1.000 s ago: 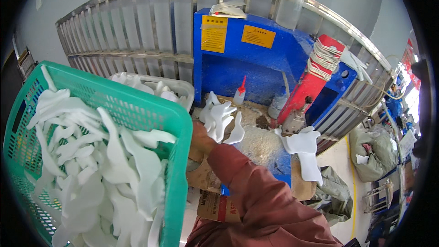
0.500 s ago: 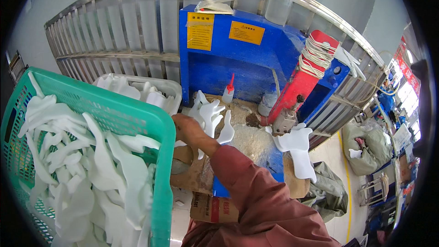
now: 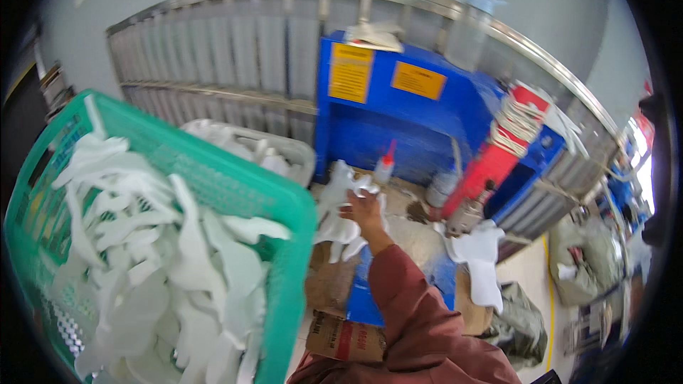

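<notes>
My right hand (image 3: pixel 364 215) reaches over the bench, its fingers spread and partly blurred, at a cluster of flat white wavy-edged pieces (image 3: pixel 337 188). It overlaps some of them; whether the fingertips touch one is hard to tell. No piece shows gripped in it. My left hand is out of view. At the left, a green plastic basket (image 3: pixel 290 203) is heaped with similar white curved pieces (image 3: pixel 153 291). Another such white piece (image 3: pixel 475 252) lies to the right, under the metal head of the red machine arm (image 3: pixel 491 156).
Behind the bench stands a blue machine housing (image 3: pixel 398 131) with yellow labels. A small red-tipped bottle (image 3: pixel 384 167) and a clear bottle (image 3: pixel 442 188) stand by it. A white tray (image 3: pixel 302 160) sits behind the basket. A cardboard box (image 3: pixel 345 338) is below; a grey-green sack (image 3: pixel 523 327) lies right.
My right hand has moved from beside the basket rim rightward onto the cluster of white pieces, and its fingers have spread. The whole view has shifted, with things now sitting farther right.
</notes>
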Action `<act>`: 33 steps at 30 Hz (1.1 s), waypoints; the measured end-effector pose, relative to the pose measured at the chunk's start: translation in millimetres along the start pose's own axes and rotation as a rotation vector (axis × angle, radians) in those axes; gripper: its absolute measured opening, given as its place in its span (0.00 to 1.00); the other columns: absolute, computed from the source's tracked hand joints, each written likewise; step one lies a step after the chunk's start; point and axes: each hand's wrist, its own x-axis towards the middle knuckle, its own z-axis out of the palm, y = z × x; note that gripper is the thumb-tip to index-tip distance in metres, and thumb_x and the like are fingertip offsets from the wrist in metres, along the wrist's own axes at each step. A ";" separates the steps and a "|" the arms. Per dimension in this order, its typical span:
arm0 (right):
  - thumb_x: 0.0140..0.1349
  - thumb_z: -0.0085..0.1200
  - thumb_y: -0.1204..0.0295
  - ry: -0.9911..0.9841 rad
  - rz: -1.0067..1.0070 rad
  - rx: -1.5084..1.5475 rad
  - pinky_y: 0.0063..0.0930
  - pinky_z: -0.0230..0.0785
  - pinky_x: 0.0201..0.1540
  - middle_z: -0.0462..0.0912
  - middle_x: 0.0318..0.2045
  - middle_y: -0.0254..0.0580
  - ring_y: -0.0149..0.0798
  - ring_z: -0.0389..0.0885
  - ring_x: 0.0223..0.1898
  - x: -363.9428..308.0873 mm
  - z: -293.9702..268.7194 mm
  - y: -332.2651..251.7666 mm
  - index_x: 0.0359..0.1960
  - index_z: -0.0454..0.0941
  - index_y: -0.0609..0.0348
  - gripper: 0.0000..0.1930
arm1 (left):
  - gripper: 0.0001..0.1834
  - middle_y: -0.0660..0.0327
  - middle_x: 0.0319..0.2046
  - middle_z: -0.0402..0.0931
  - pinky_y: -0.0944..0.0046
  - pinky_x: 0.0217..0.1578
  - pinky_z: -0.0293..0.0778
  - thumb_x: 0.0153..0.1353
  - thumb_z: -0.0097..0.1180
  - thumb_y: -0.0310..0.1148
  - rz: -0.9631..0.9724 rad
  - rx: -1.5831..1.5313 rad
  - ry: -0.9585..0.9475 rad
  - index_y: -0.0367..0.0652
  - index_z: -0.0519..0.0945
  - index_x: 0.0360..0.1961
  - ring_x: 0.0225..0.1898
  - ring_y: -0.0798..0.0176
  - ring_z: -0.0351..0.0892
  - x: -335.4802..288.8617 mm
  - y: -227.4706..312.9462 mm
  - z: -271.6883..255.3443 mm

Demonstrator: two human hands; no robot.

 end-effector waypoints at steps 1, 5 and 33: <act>0.71 0.60 0.64 -0.060 -0.172 0.054 0.42 0.87 0.34 0.84 0.48 0.56 0.49 0.88 0.32 -2.9 -3.6 -2.7 0.70 0.64 0.62 0.30 | 0.35 0.53 0.58 0.79 0.62 0.53 0.77 0.66 0.58 0.35 0.005 -0.015 0.000 0.34 0.68 0.72 0.53 0.62 0.81 -2.6 4.3 -2.7; 0.70 0.58 0.73 -0.026 -0.481 -0.313 0.25 0.78 0.34 0.88 0.46 0.43 0.33 0.86 0.35 -40.1 1.3 -88.7 0.58 0.81 0.59 0.16 | 0.35 0.53 0.58 0.79 0.63 0.53 0.77 0.66 0.58 0.35 0.046 -0.091 -0.024 0.34 0.68 0.72 0.53 0.62 0.81 -21.0 28.0 -10.7; 0.57 0.67 0.68 -0.826 -0.889 -1.280 0.49 0.73 0.62 0.70 0.63 0.74 0.68 0.76 0.62 -172.3 352.3 -96.1 0.76 0.48 0.68 0.50 | 0.38 0.51 0.65 0.74 0.62 0.66 0.67 0.65 0.58 0.37 0.039 -0.189 -0.210 0.30 0.64 0.74 0.63 0.59 0.74 -56.3 68.1 28.7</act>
